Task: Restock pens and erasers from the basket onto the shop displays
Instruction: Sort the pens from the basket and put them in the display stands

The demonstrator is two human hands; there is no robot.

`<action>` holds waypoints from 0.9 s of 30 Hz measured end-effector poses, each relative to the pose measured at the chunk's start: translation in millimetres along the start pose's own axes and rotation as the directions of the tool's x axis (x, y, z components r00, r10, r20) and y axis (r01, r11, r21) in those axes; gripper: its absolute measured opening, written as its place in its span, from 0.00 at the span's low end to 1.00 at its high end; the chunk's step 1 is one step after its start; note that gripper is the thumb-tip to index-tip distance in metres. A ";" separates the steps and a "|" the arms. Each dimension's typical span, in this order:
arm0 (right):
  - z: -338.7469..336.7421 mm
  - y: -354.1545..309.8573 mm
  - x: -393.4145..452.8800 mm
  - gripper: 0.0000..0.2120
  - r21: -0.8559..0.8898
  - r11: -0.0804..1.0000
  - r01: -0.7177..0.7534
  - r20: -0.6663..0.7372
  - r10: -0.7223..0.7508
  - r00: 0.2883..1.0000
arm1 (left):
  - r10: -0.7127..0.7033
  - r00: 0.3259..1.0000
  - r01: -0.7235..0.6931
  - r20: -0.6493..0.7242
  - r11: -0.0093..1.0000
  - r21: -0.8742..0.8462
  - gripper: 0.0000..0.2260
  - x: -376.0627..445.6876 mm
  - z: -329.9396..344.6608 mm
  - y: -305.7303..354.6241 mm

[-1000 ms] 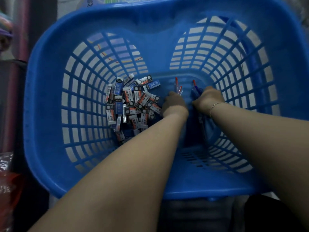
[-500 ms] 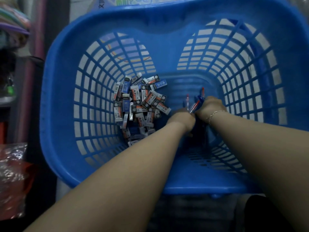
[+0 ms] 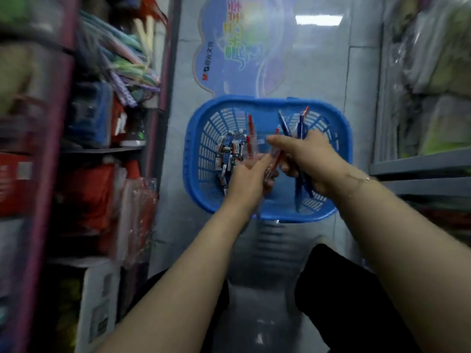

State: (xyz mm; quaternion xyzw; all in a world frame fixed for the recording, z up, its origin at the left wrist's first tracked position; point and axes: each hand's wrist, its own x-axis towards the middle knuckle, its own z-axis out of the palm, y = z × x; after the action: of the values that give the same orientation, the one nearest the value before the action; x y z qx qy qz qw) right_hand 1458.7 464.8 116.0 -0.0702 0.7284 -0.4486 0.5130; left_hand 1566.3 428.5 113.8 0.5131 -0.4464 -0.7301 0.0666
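A blue plastic basket [image 3: 267, 103] stands on the floor ahead of me. A heap of small boxed erasers [image 3: 228, 154] lies in its left half. My left hand [image 3: 251, 178] is raised above the basket and grips a few red pens [image 3: 251, 131] that stick up past the fingers. My right hand [image 3: 309, 157] is beside it, curled round a bunch of blue pens [image 3: 300, 123] whose ends fan out above and below the fist. Both hands are blurred by motion.
Shelves packed with bagged and boxed stationery [image 3: 96, 118] line the left side. Grey shelves with wrapped goods [image 3: 433, 80] stand on the right. A coloured floor sticker [image 3: 242, 47] lies beyond the basket on the pale tiles. My dark-clothed knees [image 3: 339, 284] are below.
The view has pulled far back from the basket. Both hands have lifted out of the basket bottom with pens in them, red ones on the left and blue ones on the right.
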 end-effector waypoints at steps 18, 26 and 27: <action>77.2 -409.9 -438.0 0.12 -0.258 0.755 0.603 0.712 -0.273 0.647 | 0.478 0.761 -0.546 -0.439 0.837 -0.037 0.13 -462.2 -79.0 348.4; 135.9 -478.5 -533.0 0.11 -0.252 0.572 0.781 0.959 0.039 0.281 | 0.480 0.623 -0.677 -0.618 0.726 -0.118 0.19 -567.5 -118.9 372.8; 143.7 -485.8 -542.5 0.11 -0.232 0.549 0.803 0.972 0.103 0.211 | 0.476 0.626 -0.682 -0.618 0.718 -0.138 0.21 -578.6 -124.8 376.1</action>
State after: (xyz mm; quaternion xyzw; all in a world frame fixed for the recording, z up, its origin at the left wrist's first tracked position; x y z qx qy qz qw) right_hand 1652.9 401.0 829.6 -0.6971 0.3540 -0.1055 0.6146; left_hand 1800.4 454.1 774.4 0.5002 -0.4100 -0.5597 0.5181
